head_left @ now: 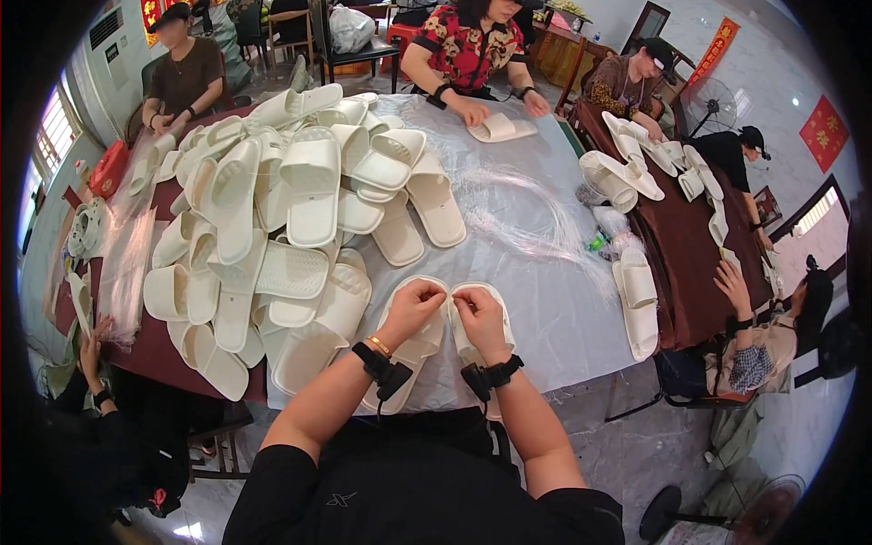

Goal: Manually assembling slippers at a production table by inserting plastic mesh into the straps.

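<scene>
Two cream slippers lie side by side at the table's near edge, a left slipper (pixel 421 350) and a right slipper (pixel 491 298). Over the left one is my left hand (pixel 413 312), its thumb and fingertips pinched together. My right hand (pixel 480 322) pinches in the same way above the other slipper. The fingertips of both hands almost meet between the slippers' toe ends. Whatever they pinch is too small or thin to make out. To the left rises a large heap of cream slippers (pixel 309 186). Beyond my hands, thin clear strands (pixel 531 218) spread over the plastic sheet.
The translucent sheet (pixel 554 341) covers much of the table. Across it, a person handles a slipper (pixel 501 128). A single slipper (pixel 636 304) lies at the right edge, beside a brown-covered table (pixel 677 263) with more slippers. Other people sit around. A red bag (pixel 110 169) is at far left.
</scene>
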Tool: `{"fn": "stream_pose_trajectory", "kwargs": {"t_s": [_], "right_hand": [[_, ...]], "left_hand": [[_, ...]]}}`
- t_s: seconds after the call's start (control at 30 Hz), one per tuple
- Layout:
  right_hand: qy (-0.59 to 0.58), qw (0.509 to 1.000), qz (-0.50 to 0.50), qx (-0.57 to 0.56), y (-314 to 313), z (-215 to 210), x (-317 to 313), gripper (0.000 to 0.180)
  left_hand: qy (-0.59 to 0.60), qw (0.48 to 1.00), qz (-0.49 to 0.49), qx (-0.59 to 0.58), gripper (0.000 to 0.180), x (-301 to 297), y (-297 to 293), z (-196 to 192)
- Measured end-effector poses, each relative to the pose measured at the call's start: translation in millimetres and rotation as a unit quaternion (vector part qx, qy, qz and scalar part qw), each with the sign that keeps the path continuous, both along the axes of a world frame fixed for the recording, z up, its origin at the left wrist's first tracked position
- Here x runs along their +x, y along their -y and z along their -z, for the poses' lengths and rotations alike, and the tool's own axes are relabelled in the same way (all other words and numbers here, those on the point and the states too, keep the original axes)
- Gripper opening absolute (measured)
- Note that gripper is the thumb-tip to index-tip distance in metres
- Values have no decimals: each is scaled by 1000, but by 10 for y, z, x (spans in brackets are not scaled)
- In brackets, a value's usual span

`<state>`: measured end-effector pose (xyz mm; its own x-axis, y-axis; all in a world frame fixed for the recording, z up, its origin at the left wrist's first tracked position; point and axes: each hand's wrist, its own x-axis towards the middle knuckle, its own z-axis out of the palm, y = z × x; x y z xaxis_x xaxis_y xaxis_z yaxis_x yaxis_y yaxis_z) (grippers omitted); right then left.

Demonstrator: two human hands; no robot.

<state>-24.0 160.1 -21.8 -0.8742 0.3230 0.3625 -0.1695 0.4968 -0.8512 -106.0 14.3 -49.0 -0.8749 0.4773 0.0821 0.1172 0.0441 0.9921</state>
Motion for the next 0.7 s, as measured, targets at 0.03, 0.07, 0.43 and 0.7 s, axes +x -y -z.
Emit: {"fn": "stream_pose_trajectory", "kwargs": {"t_s": [0.03, 0.07, 0.43, 0.7], "right_hand": [[2, 1000, -1, 4, 2, -3, 1, 8], [2, 1000, -1, 4, 6, -1, 0, 8], [-3, 1000, 0, 4, 19, 3, 0, 7], [-4, 1000, 0, 7, 6, 20, -7, 7]], "left_hand": [[10, 1000, 0, 4, 17, -1, 1, 4], [10, 1000, 0, 4, 17, 0, 6, 9], [13, 999, -10, 35, 13, 14, -1, 18], [-1, 1000, -8, 23, 12, 34, 0, -43]]}}
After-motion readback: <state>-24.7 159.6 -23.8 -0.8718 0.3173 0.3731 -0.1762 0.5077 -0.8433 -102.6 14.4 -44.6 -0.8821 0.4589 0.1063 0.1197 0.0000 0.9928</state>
